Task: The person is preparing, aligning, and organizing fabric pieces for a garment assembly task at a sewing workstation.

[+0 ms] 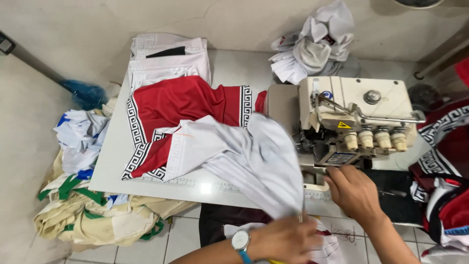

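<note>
White garment piece (254, 156), draped from the middle of the surface toward 5 o'clock, its near edge gathered at the left hand (286, 239). The left hand, wearing a wristwatch (241, 240), is blurred; its grip appears closed on the white cloth, with a thin tool possibly between the fingers, though this cannot be told for certain. The right hand (354, 193), at 4 o'clock, rests against the front of the overlock sewing machine (354, 120) with fingers curled; whether it grasps anything cannot be told. Judged from the layout, the white piece is off the needle area and not under feed, so the seam in hand seems either finished or not yet begun. A red garment with black-and-white key-pattern trim (181, 105) lies at 11 o'clock beneath it, and folded white pieces (166, 56) farther off. The white surface (110, 161) stands on a tiled floor; a heap of cream, green and blue fabric (88, 195) lies at 8 o'clock, a crumpled white bundle (315, 41) at 1 o'clock against a pale wall, and more red garments (447, 161) at 3 o'clock.
</note>
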